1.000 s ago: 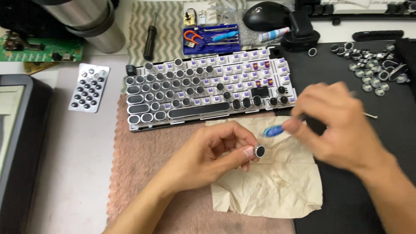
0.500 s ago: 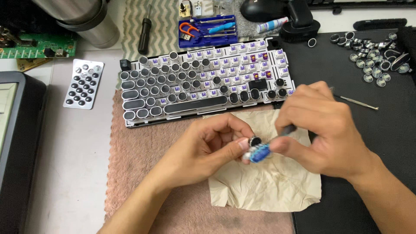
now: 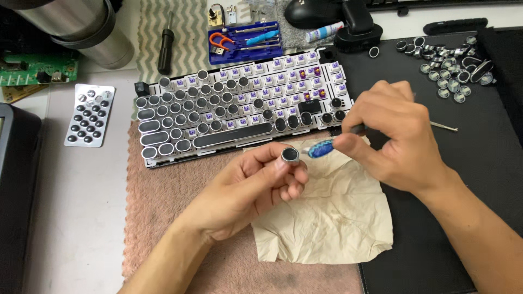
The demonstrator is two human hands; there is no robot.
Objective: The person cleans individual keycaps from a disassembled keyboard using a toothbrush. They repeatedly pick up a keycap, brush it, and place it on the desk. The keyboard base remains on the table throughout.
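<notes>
Mid-frame, the left hand [image 3: 245, 190] pinches a round keycap [image 3: 290, 155] in its fingers while the right hand [image 3: 400, 139] grips a small brush [image 3: 321, 147] against it, seemingly the cleaning step, calling for steady strokes.

1. At the far left we see a green circuit board [image 3: 38, 69], and a blister pack of dark pills [image 3: 89, 115] lies nearer.
2. We spot a black-handled screwdriver [image 3: 165, 48] on the striped mat [image 3: 185, 38].
3. A blue tool case [image 3: 246, 40] sits behind the keyboard.
4. Loose round keycaps [image 3: 447, 65] are scattered over the black mat [image 3: 479, 163].
5. A metal tumbler [image 3: 81, 27] stands top left.
</notes>
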